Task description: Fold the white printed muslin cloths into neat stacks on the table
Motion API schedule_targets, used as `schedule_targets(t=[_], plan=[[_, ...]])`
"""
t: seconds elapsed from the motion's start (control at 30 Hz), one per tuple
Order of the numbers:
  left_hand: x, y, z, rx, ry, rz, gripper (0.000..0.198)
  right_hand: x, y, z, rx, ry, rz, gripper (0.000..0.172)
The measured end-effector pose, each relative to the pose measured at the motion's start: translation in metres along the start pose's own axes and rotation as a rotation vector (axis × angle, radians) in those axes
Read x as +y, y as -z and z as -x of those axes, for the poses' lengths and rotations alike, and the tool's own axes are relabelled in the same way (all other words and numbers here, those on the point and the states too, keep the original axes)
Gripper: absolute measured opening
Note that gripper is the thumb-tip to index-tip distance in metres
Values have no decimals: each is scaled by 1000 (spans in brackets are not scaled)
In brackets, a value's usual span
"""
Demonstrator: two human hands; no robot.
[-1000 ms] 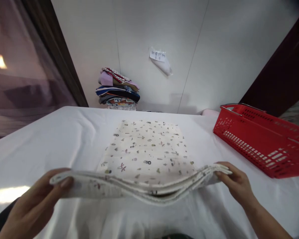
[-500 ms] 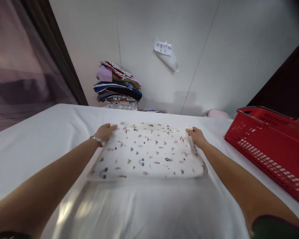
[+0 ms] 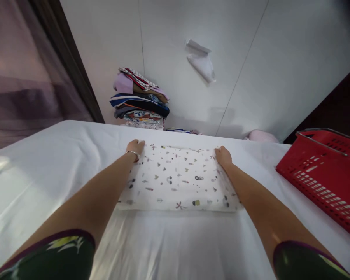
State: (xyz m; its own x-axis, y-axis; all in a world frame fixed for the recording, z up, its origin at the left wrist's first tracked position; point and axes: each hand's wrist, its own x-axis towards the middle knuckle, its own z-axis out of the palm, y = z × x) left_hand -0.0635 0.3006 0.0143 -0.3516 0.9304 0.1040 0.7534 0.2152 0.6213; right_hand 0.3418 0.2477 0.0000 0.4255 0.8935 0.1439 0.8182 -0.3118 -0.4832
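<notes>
A white cloth [image 3: 175, 179] printed with small leaves, flowers and rainbows lies folded into a wide rectangle on the white-covered table. At its far left corner my left hand [image 3: 135, 147], with a bracelet on the wrist, is closed on the edge. My right hand [image 3: 223, 156] pinches the far right corner. Between the two hands the far edge runs nearly straight. The near edge lies toward me on the white sheet [image 3: 169, 245]. My fingertips are partly hidden at both corners.
A red plastic basket [image 3: 332, 171] with a metal handle stands at the right. Behind the table's far edge rises a stack of folded clothes [image 3: 141, 99] against the wall. A pink rounded thing [image 3: 262, 136] shows at the back right. Sheer curtains [image 3: 32, 77] hang at the left.
My left hand has moved right and slightly up, closer to my right hand. The cloth's far edge is straighter, and more of the print shows along its near edge. The view has shifted slightly.
</notes>
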Motion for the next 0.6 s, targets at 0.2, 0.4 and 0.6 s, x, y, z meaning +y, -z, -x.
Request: schedule_targets(t=[0.2, 0.4, 0.6], plan=[[-6, -8, -7, 30, 13, -33, 37, -5, -3, -5, -13, -34, 127, 33], [-3, -14, -8, 24, 12, -58, 42, -10, -11, -8, -10, -60, 189, 37], [-2, -21, -12, -60, 23, -109, 47, -11, -11, -9, -54, -55, 231, 35]])
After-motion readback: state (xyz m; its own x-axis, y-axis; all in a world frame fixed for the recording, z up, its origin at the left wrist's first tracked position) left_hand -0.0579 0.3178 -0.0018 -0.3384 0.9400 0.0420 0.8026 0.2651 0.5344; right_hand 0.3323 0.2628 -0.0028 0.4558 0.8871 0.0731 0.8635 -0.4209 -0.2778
